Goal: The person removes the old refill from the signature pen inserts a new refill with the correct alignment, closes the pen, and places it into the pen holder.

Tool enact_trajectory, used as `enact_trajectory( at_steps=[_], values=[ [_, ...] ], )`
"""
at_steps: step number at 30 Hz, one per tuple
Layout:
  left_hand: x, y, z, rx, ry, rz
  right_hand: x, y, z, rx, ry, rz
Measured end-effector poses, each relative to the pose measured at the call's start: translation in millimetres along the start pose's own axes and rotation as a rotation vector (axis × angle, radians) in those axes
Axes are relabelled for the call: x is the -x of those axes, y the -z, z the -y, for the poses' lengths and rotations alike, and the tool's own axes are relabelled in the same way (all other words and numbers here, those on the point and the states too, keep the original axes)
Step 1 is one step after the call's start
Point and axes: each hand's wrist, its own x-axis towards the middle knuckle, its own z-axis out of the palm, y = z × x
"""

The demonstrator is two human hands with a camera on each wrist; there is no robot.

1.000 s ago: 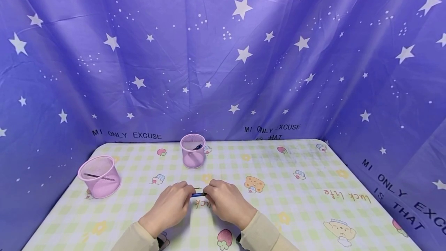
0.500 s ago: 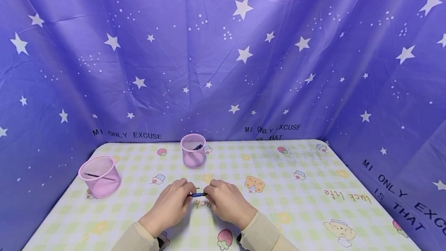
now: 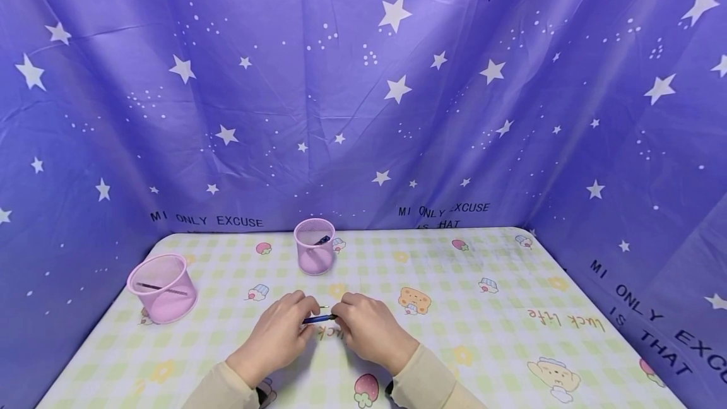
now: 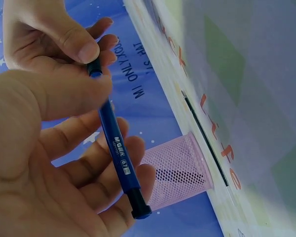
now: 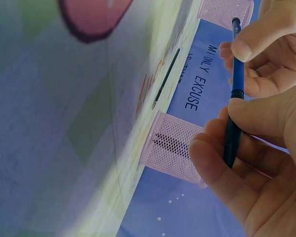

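Near the front middle of the table, both hands hold a blue push-button ballpoint pen (image 3: 319, 319) between them. My left hand (image 3: 277, 331) pinches the blue barrel, thumb on one side and fingers behind, as the left wrist view shows. At the other end, my right hand (image 3: 372, 331) grips the dark front section of the pen (image 5: 232, 140). Just beyond the hands a thin dark ink refill (image 4: 205, 140) lies on the tablecloth, apart from the pen. In the head view my left hand hides most of it.
A pink mesh pen cup (image 3: 315, 262) behind the hands has a dark blue item inside. Another pink mesh cup (image 3: 170, 305) at the left holds a thin dark stick. A checked cloth covers the table (image 3: 488, 346); a purple star curtain (image 3: 352, 112) surrounds it.
My left hand's fingers have shifted left along the pen, so more of the blue barrel shows between the hands. My right hand, the refill and the cups stay in place.
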Motion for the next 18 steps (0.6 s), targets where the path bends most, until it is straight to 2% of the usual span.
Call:
enact_trajectory(
  at_steps=[9,18],
  values=[
    [-1.2,0.5,2.6,0.103,0.05,0.127,0.2,0.3,0.0,-0.001,0.0,-0.004],
    [-1.8,3.2,1.3,0.105,0.075,0.176,0.0,0.4,0.1,-0.008,-0.002,-0.01]
  ],
)
